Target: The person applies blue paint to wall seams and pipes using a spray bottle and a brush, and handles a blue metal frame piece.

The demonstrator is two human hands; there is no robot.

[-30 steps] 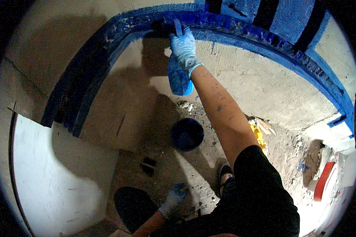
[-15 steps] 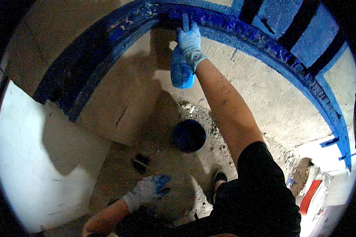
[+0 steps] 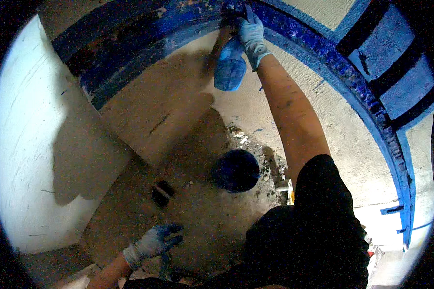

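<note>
My right hand (image 3: pixel 251 39), in a light-blue glove, is raised toward the curved blue band (image 3: pixel 306 45) on the wall. It is closed round the upper part of what looks like a spray bottle, with a see-through blue body (image 3: pixel 230 72) that hangs below the fingers. A narrow bluish piece sticks up above the hand; whether it belongs to the bottle I cannot tell. Low on the left, my left hand (image 3: pixel 152 243) wears a pale glove with blue-stained fingertips. Its fingers are apart and hold nothing.
A dark blue bucket (image 3: pixel 236 171) stands on the floor below the band, beside rubble (image 3: pixel 270 168) along the wall's foot. A small dark object (image 3: pixel 163 193) lies left of it. A white panel (image 3: pixel 29 144) rises at the left. Blue and black stripes (image 3: pixel 383 43) cover the upper right wall.
My right hand, still gripping the bottle, appears a little higher and farther right. My left hand has shifted left and down, its fingers still apart. The whole view has turned slightly.
</note>
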